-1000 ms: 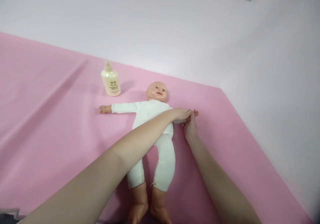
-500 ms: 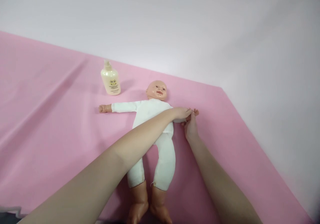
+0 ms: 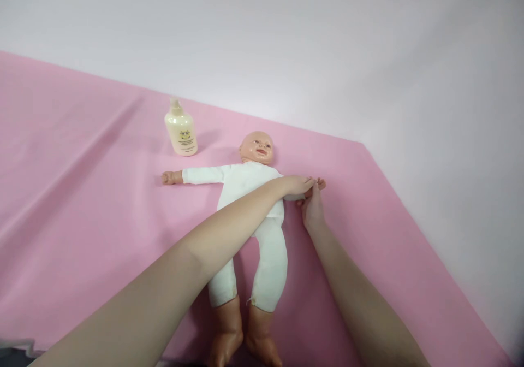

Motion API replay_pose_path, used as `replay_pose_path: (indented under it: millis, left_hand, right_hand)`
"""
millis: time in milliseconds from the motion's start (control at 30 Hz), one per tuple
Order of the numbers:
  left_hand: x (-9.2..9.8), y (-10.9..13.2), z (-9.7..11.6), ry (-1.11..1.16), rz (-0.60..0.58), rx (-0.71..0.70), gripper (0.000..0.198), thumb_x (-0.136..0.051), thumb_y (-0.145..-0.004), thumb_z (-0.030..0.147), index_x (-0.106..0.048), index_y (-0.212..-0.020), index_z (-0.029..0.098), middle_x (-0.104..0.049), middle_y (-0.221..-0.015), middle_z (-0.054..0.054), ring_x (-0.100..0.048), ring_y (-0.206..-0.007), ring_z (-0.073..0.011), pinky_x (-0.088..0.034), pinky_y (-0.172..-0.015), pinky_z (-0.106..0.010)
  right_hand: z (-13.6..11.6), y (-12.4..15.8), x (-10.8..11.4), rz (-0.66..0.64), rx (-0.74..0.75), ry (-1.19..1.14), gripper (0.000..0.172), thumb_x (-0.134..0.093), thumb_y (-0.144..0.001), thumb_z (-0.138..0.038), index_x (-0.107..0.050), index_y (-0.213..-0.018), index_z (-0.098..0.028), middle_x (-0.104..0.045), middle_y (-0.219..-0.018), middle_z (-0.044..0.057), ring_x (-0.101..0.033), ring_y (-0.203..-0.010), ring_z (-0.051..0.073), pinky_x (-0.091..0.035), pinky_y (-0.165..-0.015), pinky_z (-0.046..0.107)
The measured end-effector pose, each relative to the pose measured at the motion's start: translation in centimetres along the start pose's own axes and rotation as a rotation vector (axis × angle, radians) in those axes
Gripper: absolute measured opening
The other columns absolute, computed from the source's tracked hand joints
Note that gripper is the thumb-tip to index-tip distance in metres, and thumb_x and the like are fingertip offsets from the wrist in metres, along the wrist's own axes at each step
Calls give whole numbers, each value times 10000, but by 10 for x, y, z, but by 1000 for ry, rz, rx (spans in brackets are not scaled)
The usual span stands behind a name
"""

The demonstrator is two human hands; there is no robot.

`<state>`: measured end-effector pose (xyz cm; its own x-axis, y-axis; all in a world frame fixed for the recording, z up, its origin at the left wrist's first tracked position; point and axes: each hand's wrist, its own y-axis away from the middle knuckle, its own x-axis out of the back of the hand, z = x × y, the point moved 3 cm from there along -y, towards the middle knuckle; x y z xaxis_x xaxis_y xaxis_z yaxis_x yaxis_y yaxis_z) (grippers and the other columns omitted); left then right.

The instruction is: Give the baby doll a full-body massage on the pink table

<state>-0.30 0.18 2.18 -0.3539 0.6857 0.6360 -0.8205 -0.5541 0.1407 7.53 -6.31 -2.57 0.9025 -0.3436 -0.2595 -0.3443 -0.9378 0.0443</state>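
A baby doll (image 3: 270, 258) with a white cloth body lies on its back, its arms stretched to both sides and its feet toward me. My left hand (image 3: 299, 184) reaches across the doll's chest and is closed around its forearm on the right side. My right hand (image 3: 313, 209) grips the same arm from below, close to the wrist, with the thumb up near my left fingertips. The doll's small hand (image 3: 321, 183) pokes out past my fingers. Part of the doll's torso is hidden under my left forearm.
A pale yellow pump bottle (image 3: 182, 133) with a printed label stands beyond the doll's other arm. Everything rests on a pink sheet (image 3: 102, 203) with a long crease at the left. Past its edge is a white surface (image 3: 245, 39).
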Motion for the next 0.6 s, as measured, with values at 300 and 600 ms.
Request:
replay_pose_path:
  millis: [300,600]
  left_hand:
    - [-1,-1,-1,2,9,31,633,-113,-1056,396,-593,-1362,120,-650,-1374,-122,-629,-1181,-199,-409,-1060,-303]
    - [0,-2,-2,-18,18,25,627,-124,-1059,387,-590,-1362,99,-640,-1384,-130,-626,-1183,-195,-410,-1054,-289]
  right_hand:
    - [1,-1,0,10,-1,0,728,-558,-810,-699,-552,-1390,-259,-584,-1339,71,-537,-810,119,-327,-494,201]
    - [0,0,0,0,-1,17,730,-544,-823,-709,-540,-1406,-269,-591,-1321,62,-560,-857,141,-344,-524,225]
